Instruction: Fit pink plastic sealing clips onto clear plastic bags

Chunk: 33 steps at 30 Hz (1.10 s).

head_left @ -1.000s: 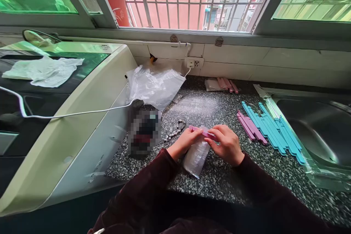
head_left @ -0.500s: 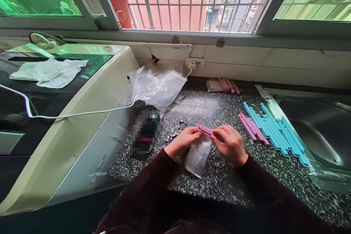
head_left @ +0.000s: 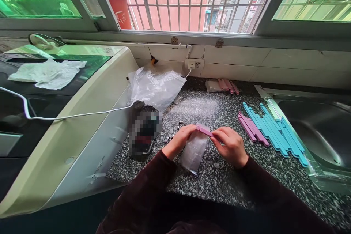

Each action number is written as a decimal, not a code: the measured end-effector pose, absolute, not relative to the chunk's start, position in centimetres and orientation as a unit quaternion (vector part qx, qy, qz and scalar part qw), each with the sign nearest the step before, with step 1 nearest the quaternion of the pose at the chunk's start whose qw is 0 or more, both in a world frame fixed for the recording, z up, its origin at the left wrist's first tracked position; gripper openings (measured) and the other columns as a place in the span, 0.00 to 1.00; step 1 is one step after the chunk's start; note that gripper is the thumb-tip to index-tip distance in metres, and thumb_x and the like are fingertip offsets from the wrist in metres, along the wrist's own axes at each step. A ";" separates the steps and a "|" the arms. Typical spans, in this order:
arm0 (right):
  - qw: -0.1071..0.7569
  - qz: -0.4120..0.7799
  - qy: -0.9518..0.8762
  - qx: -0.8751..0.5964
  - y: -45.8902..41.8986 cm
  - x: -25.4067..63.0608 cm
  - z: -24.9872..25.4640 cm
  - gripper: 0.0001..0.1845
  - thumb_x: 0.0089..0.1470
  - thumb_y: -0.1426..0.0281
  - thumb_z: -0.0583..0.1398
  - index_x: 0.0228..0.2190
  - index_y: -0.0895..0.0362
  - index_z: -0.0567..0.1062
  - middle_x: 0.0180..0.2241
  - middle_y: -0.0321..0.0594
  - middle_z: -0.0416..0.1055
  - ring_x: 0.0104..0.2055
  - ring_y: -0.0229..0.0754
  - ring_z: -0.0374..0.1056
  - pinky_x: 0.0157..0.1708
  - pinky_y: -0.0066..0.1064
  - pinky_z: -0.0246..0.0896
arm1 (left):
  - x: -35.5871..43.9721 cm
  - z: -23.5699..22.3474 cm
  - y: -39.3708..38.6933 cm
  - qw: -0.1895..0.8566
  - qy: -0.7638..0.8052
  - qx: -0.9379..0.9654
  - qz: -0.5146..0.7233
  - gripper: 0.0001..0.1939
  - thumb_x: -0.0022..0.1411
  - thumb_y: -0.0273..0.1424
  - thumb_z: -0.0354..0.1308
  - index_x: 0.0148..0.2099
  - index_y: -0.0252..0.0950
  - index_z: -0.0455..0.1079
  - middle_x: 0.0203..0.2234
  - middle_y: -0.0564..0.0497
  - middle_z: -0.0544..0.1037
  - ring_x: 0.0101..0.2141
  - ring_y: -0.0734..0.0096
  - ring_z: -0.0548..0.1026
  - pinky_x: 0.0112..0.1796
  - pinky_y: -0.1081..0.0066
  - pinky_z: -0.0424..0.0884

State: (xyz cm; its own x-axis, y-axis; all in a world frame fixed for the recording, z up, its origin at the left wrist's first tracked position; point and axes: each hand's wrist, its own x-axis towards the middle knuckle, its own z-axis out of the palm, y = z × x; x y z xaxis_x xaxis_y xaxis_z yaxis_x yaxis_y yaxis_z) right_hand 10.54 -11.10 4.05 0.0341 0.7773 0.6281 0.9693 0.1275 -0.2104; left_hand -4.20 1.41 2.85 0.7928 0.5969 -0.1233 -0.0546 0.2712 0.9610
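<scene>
A pink bag-sealing clip [head_left: 204,131] lies across the top of a small clear plastic bag [head_left: 193,151], whose body hangs down toward the counter's front. My left hand [head_left: 181,139] is closed at the clip's left end, by the bag's upper edge. With thumb and fingertips, my right hand [head_left: 229,145] pinches the clip's right end. To the right of that hand rest several pink sealing clips [head_left: 252,128] beside several turquoise sealing clips [head_left: 275,131]. Whether the clip is fully closed over the bag I cannot tell.
A sink [head_left: 320,128] borders the speckled counter [head_left: 216,190] on the right. At left stand a washing machine [head_left: 104,117] and a blurred dark object [head_left: 145,131]. Crumpled plastic bags [head_left: 157,84] lie behind it. More pink clips [head_left: 229,85] sit near the wall.
The small bag's lower end has swung to the left and more of its face shows. My left hand has shifted slightly left; my right hand stays on the clip's end.
</scene>
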 end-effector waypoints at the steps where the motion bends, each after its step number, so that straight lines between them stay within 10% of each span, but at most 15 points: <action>1: 0.321 -0.151 -0.680 -0.641 -11.1 10.5 4.0 0.03 0.52 0.71 0.57 0.30 0.57 0.72 0.27 0.39 0.70 0.31 0.39 0.63 0.31 0.30 0.59 | -4.2 2.9 1.3 0.761 0.238 0.563 0.217 0.18 0.52 0.43 0.55 0.32 0.31 0.74 0.27 0.49 0.75 0.28 0.71 0.67 0.31 0.72 0.60; 33: 0.417 -0.147 -0.675 -0.590 -10.6 10.5 2.9 0.09 0.53 0.75 0.56 0.37 0.55 0.70 0.31 0.43 0.67 0.34 0.41 0.65 0.34 0.36 0.67 | -3.5 2.8 0.0 0.720 0.277 0.570 0.281 0.22 0.50 0.48 0.56 0.26 0.31 0.68 0.19 0.53 0.66 0.23 0.75 0.60 0.27 0.73 0.55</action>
